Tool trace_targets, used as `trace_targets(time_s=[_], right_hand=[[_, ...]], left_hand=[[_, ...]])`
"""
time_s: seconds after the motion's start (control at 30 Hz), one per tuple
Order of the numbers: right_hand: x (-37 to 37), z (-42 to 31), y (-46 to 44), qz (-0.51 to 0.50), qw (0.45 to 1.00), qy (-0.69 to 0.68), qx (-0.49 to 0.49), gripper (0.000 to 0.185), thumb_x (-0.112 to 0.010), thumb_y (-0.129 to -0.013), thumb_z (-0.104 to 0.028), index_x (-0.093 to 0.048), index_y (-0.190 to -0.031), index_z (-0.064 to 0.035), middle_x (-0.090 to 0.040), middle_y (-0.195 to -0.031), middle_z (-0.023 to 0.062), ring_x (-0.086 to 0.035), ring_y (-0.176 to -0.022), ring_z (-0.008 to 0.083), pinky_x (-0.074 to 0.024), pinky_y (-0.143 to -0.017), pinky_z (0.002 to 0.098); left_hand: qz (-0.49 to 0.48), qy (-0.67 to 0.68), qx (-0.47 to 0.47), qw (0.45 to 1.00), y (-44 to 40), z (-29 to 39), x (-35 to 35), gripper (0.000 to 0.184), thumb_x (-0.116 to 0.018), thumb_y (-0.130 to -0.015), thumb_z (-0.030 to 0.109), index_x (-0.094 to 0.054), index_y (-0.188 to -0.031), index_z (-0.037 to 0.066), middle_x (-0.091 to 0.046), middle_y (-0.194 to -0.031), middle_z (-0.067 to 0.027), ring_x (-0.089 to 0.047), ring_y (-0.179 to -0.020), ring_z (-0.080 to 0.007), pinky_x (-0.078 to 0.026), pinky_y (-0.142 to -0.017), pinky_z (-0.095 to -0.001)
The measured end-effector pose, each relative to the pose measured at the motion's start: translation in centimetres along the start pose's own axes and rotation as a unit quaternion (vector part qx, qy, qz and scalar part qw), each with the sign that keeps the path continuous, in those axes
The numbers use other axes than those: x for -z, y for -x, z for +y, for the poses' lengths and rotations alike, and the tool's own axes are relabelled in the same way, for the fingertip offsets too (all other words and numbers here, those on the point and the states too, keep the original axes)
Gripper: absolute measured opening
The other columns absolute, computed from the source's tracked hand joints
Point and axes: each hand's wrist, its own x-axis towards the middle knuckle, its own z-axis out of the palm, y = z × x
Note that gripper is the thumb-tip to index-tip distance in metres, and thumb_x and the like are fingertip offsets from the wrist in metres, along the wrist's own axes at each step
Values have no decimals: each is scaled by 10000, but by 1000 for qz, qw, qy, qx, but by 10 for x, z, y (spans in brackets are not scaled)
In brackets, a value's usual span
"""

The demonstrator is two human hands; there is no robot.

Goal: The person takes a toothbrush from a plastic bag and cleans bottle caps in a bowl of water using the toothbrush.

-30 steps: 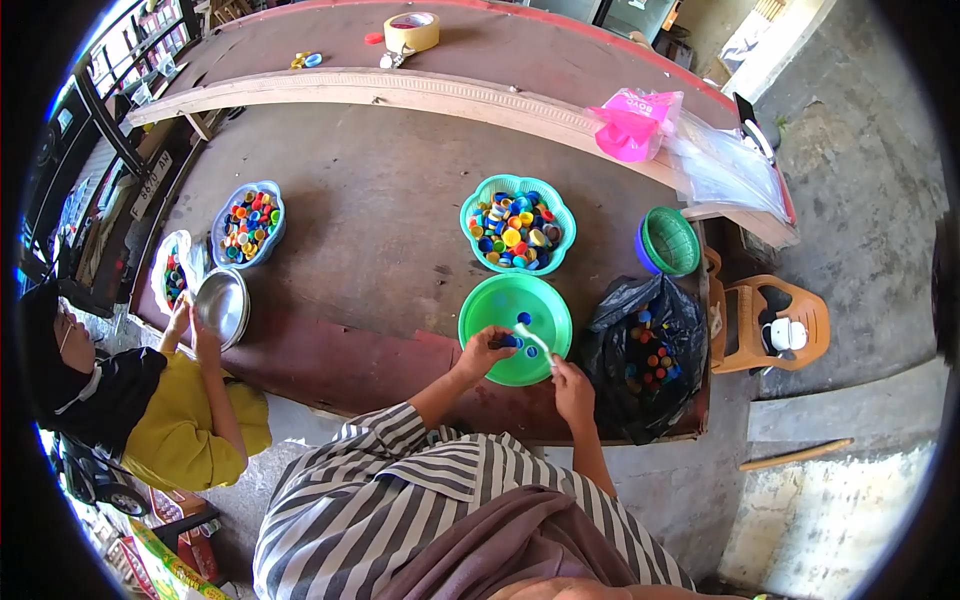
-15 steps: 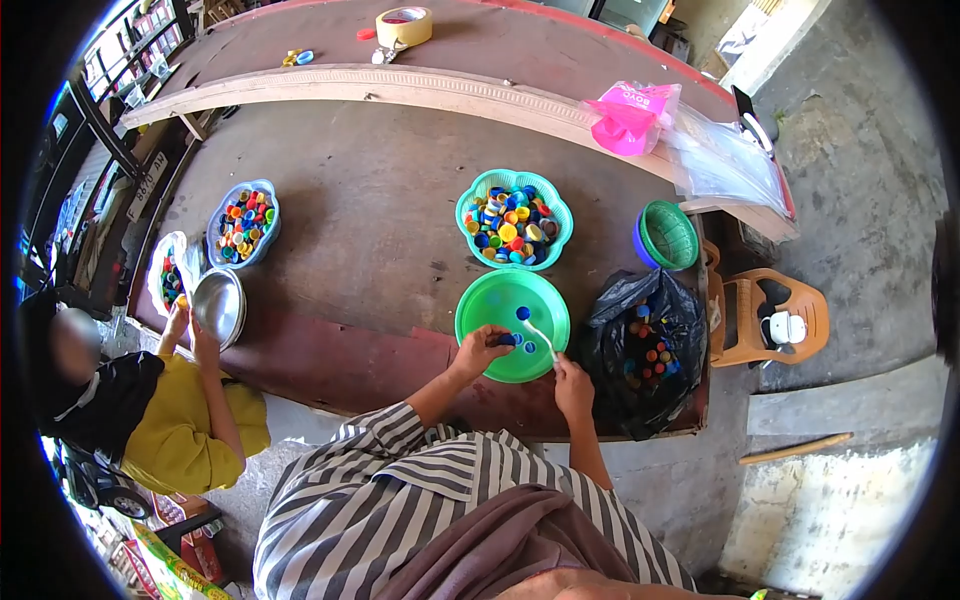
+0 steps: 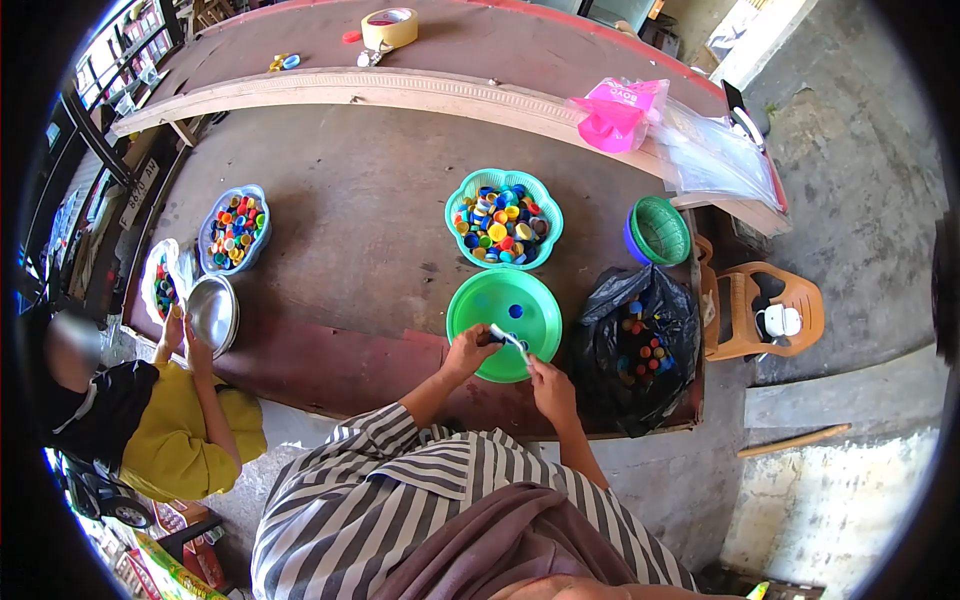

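Note:
My left hand [image 3: 468,353] is closed on a dark blue bottle cap at the left rim of the green basin [image 3: 553,310], mostly hidden by the fingers. In my right hand [image 3: 551,391] is a white toothbrush [image 3: 513,342], its head against the cap. A loose blue bottle cap [image 3: 515,311] lies in the basin, which seems to hold water. Just beyond stands a turquoise scalloped bowl [image 3: 456,190] full of mixed coloured caps. To the right, a black plastic bag [image 3: 603,365] lies open with more caps inside.
At the left, a co-worker [image 3: 190,430] handles something beside metal bowls [image 3: 213,315], a white bag [image 3: 158,285] and a blue bowl of caps [image 3: 262,245]. Nested baskets [image 3: 662,230] stand right. A wooden ledge [image 3: 330,85] crosses behind; an orange chair [image 3: 740,320] stands off the table's right edge.
The toothbrush head has moved from over the basin's middle, left onto the cap in my left hand. My right hand has shifted left and slightly down. The view has shifted slightly.

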Motion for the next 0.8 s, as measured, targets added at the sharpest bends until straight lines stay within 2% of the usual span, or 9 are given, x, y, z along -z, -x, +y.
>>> trace_targets(time_s=[0.07, 0.17, 0.27, 0.33, 0.47, 0.57, 0.67, 0.73, 0.8], right_hand=[[3, 2, -3, -6, 999, 27, -30, 268, -547, -890, -229, -616, -1122, -114, -641, -973, 154, -616, -849, 352, -489, -705, 418], [3, 4, -4, 10, 998, 1, -70, 266, -542, -891, -230, -616, -1124, -126, -639, -981, 154, -615, -851, 360, -489, -706, 424], [5, -1, 2, -41, 999, -10, 2, 262, -531, -898, -234, -622, -1119, -126, -639, -978, 159, -612, -855, 366, -487, -712, 427], [10, -1, -2, -24, 993, 68, -91, 262, -521, -905, -239, -631, -1109, -117, -641, -969, 161, -611, -855, 364, -485, -719, 431], [5, -3, 1, 5, 999, -41, -35, 262, -518, -908, -242, -636, -1102, -110, -641, -978, 163, -613, -867, 359, -487, -724, 427], [10, -8, 3, -59, 997, -27, -45, 270, -522, -906, -248, -631, -1108, -105, -636, -1006, 168, -611, -886, 361, -489, -730, 426], [12, -4, -1, -40, 993, 66, -95, 277, -520, -908, -258, -631, -1107, -101, -632, -1024, 170, -610, -902, 361, -490, -733, 425], [8, -4, 2, -26, 997, -60, -49, 274, -518, -909, -261, -634, -1103, -107, -635, -1019, 162, -611, -899, 359, -490, -728, 430], [6, -6, 6, -29, 998, -36, -45, 270, -516, -910, -259, -635, -1100, -109, -635, -1020, 161, -610, -900, 360, -490, -725, 430]], left_hand=[[5, 21, -9, 1000, 0, -3, -2, 354, -673, -786, 27, -547, -1110, -40, -665, -924, -98, -626, -849, -134, -492, -741, -267], [8, -41, -23, 999, 2, 1, 1, 340, -668, -795, 56, -563, -1113, -6, -662, -871, -88, -627, -832, -131, -493, -737, -269], [-30, -87, 35, 995, 0, 11, 3, 339, -643, -813, 21, -557, -1141, -2, -639, -971, -93, -596, -929, -131, -474, -816, -267], [3, -50, 31, 998, 2, 10, 0, 302, -635, -825, 32, -561, -1112, -25, -637, -950, -96, -596, -896, -134, -480, -808, -274], [13, -23, 11, 1000, 3, 9, 1, 291, -628, -838, 49, -556, -1102, -49, -634, -932, -96, -596, -884, -139, -483, -803, -275], [-5, -68, 25, 997, 1, 8, 1, 300, -626, -846, 66, -545, -1100, -73, -633, -935, -94, -596, -867, -136, -490, -776, -264], [6, 32, 49, 998, 2, 7, -1, 301, -630, -842, 68, -552, -1099, -68, -635, -918, -86, -594, -836, -118, -488, -734, -247], [5, -74, 37, 997, 6, 17, 1, 303, -628, -841, 64, -555, -1108, -57, -630, -902, -75, -580, -778, -106, -483, -697, -245], [-4, -78, 27, 997, 4, 11, 4, 307, -624, -841, 61, -554, -1119, -50, -627, -899, -75, -578, -768, -108, -483, -695, -249]])
